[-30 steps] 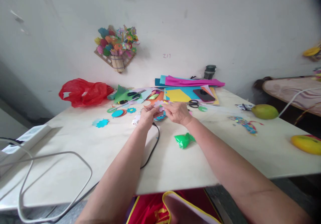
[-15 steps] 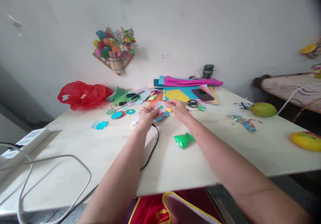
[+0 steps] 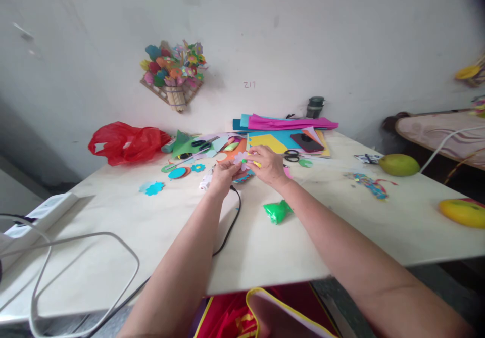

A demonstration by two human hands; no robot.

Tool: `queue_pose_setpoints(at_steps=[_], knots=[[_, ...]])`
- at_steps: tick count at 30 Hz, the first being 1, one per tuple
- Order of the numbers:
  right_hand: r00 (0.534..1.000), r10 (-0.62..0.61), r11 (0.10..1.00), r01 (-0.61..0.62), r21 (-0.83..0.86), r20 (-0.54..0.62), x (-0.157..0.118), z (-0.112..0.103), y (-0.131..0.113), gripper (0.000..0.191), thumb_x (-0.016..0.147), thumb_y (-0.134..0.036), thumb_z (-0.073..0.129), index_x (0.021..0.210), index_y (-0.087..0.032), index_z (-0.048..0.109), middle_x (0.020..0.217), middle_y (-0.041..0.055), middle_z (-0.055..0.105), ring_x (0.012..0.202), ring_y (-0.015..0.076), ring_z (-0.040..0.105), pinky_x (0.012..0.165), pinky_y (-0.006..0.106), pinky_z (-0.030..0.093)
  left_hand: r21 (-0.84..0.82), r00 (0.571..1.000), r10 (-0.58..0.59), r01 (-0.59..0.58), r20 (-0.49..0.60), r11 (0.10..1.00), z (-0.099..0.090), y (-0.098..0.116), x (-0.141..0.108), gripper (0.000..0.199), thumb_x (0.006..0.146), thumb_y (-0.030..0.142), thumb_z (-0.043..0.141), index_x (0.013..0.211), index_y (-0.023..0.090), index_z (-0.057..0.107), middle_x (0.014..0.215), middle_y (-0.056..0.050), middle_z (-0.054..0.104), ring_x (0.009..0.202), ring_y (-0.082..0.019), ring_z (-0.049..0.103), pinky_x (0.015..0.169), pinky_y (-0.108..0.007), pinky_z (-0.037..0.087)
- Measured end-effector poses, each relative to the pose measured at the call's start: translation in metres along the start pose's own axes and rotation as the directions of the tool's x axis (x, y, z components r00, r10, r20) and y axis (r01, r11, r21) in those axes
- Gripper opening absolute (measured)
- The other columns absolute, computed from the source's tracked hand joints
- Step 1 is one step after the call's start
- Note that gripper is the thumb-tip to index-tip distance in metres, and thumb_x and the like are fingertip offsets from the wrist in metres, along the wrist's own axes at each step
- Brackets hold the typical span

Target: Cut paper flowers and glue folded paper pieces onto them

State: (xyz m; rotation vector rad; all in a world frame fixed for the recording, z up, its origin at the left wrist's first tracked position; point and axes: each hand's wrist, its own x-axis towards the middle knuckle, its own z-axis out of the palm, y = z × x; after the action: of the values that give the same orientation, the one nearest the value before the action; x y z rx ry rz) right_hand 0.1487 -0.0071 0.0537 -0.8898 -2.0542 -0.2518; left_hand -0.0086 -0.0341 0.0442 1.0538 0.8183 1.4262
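My left hand (image 3: 224, 175) pinches the left edge of a pale purple paper flower (image 3: 240, 160) that has a green centre. At the flower's right side is my right hand (image 3: 268, 166), its fingers bent around a small yellow piece (image 3: 254, 162) beside the green centre. Blue paper flowers (image 3: 244, 177) lie just under my hands. A white tool with a black cord (image 3: 205, 182) is left of my left wrist. Nearer to me, a green packet (image 3: 278, 211) rests on the table by my right forearm.
Scissors (image 3: 291, 155), a phone (image 3: 307, 143) and coloured sheets (image 3: 267, 143) lie at the back. A red plastic bag (image 3: 127, 143) is back left, a power strip (image 3: 41, 215) at left. Mangoes (image 3: 398, 164) stand at right. Blue circles (image 3: 177, 173) lie left of my hands.
My right hand has moved slightly left and turned over the flower's right side, and a yellow piece now shows at its fingers. My left hand keeps its hold on the flower.
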Motion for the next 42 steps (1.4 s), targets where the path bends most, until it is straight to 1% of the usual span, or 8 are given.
queue_pose_setpoints(at_steps=[10,14,16,18,21,24,34,42], knots=[[0.996,-0.081,0.996,0.082,-0.022,0.035,0.0,-0.005,-0.001,0.022,0.085,-0.024,0.053,0.091,-0.022,0.074,0.112,0.0074,0.065,0.096,0.0227,0.054,0.081,0.036,0.045,-0.014,1.0,-0.012,0.013,0.023,1.0,0.001,-0.001,0.0,0.035,0.053,0.033,0.082,0.074,0.012,0.064,0.067,-0.002,0.067,0.065,-0.014,0.065,0.07,-0.029,0.054],[0.988,0.139,0.974,-0.124,0.19,-0.068,0.003,-0.001,-0.001,0.019,0.082,-0.024,0.055,0.09,-0.018,0.071,0.108,0.0093,0.066,0.095,0.0207,0.057,0.081,0.033,0.046,0.001,1.0,-0.005,0.005,0.013,1.0,0.001,0.0,0.0,0.036,0.053,0.034,0.082,0.075,0.012,0.064,0.067,-0.002,0.067,0.065,-0.015,0.067,0.071,-0.03,0.055],[0.944,0.329,0.887,-0.299,0.351,-0.029,0.005,0.002,0.002,0.021,0.08,-0.031,0.057,0.086,-0.016,0.07,0.098,0.0087,0.067,0.083,0.0183,0.059,0.075,0.031,0.046,0.023,1.0,-0.012,0.011,0.017,1.0,0.002,0.0,-0.001,0.036,0.054,0.034,0.082,0.076,0.012,0.064,0.067,-0.002,0.067,0.067,-0.017,0.068,0.071,-0.03,0.055],[0.872,0.47,0.722,-0.468,0.51,0.136,0.006,0.005,0.005,0.03,0.077,-0.043,0.06,0.08,-0.015,0.069,0.083,0.0059,0.067,0.071,0.0156,0.057,0.064,0.028,0.044,0.049,0.999,-0.014,0.012,0.031,0.999,0.002,0.001,-0.001,0.038,0.054,0.034,0.082,0.079,0.011,0.065,0.068,-0.002,0.068,0.067,-0.018,0.068,0.069,-0.03,0.056],[0.763,0.496,0.441,-0.633,0.636,0.415,0.005,0.007,0.01,0.041,0.069,-0.056,0.063,0.071,-0.015,0.066,0.065,0.0019,0.06,0.06,0.0122,0.051,0.049,0.023,0.034,0.099,0.998,-0.01,0.005,0.054,0.995,0.003,0.001,-0.002,0.039,0.055,0.035,0.082,0.081,0.012,0.065,0.07,-0.003,0.069,0.065,-0.017,0.068,0.067,-0.029,0.056],[0.724,0.474,0.321,-0.672,0.667,0.501,0.003,0.007,0.012,0.041,0.06,-0.055,0.07,0.064,-0.015,0.062,0.059,-0.0005,0.054,0.053,0.0087,0.043,0.044,0.021,0.026,0.142,0.998,-0.015,0.007,0.057,0.99,0.004,0.001,-0.002,0.037,0.056,0.036,0.082,0.076,0.012,0.063,0.068,-0.004,0.069,0.062,-0.016,0.067,0.064,-0.027,0.056],[0.699,0.54,0.274,-0.672,0.688,0.469,0.004,0.006,0.003,0.04,0.048,-0.049,0.077,0.053,-0.015,0.056,0.05,-0.0048,0.047,0.047,0.0056,0.033,0.046,0.023,0.022,0.153,0.996,-0.038,0.026,0.077,0.988,0.007,0.0,-0.002,0.04,0.054,0.042,0.083,0.067,0.014,0.057,0.065,-0.004,0.069,0.06,-0.017,0.068,0.066,-0.03,0.057],[0.701,0.511,0.246,-0.674,0.697,0.498,0.002,0.01,0.005,0.043,0.055,-0.054,0.074,0.068,-0.014,0.063,0.06,-0.0013,0.055,0.05,0.0069,0.039,0.045,0.023,0.024,0.219,0.995,-0.087,0.074,0.05,0.973,0.004,-0.002,-0.001,0.039,0.059,0.044,0.08,0.067,0.015,0.055,0.066,-0.007,0.07,0.066,-0.02,0.07,0.062,-0.03,0.055]])
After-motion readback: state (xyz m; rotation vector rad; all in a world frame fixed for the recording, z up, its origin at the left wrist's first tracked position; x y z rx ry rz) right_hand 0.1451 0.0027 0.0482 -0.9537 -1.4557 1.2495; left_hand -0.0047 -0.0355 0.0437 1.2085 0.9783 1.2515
